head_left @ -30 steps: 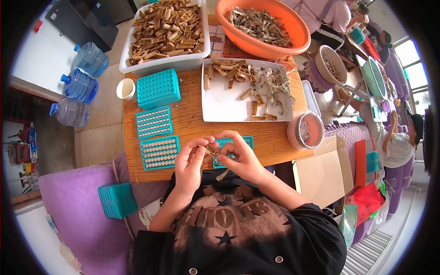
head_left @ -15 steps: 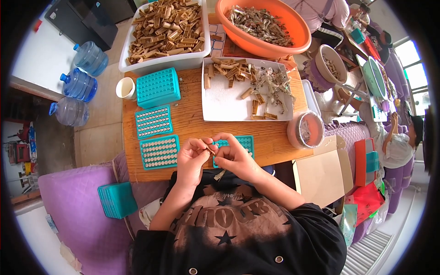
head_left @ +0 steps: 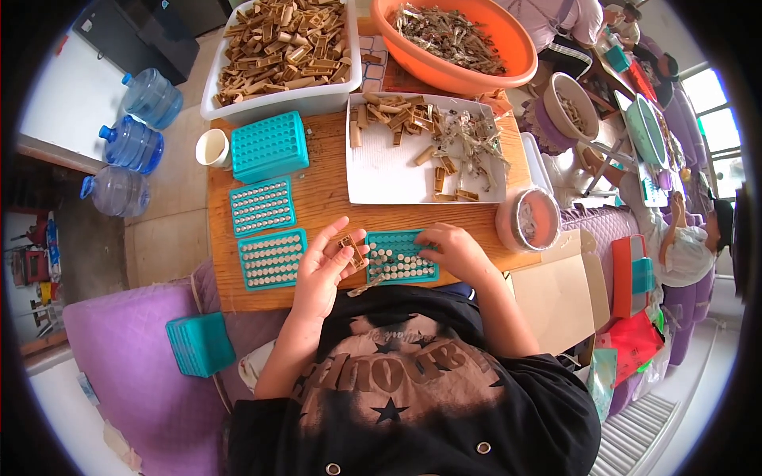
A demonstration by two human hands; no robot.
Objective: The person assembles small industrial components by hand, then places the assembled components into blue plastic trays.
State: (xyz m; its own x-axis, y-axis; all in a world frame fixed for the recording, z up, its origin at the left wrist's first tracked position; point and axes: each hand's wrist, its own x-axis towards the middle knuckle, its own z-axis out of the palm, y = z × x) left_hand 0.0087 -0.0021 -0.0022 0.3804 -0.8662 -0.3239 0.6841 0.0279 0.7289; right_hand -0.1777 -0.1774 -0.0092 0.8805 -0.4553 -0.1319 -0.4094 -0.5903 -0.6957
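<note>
My left hand (head_left: pixel 319 274) holds a small gold-brown plastic casing (head_left: pixel 350 252) between thumb and fingers, its hollow side facing up. A pale, frayed bundle of strands (head_left: pixel 367 287) hangs below it by the table edge. My right hand (head_left: pixel 459 250) reaches over the right side of a teal tray (head_left: pixel 390 236), fingertips bunched at the pieces there. Whatever they pinch, if anything, is hidden. Small round silvery pieces (head_left: pixel 405 266) fill part of that tray, mostly toward the near side.
Left on the table are two filled teal trays (head_left: pixel 275 232), a teal tray stack (head_left: pixel 270 147) and a paper cup (head_left: pixel 213 147). Beyond lie a white box lid (head_left: pixel 377 186) with casings and wires, a casing-filled bin (head_left: pixel 349 91), an orange basin (head_left: pixel 520 71) and a round tub (head_left: pixel 508 226).
My hands have parted. The left keeps the casing and turns its hollow side up; the right has moved away to the right, onto the teal tray.
</note>
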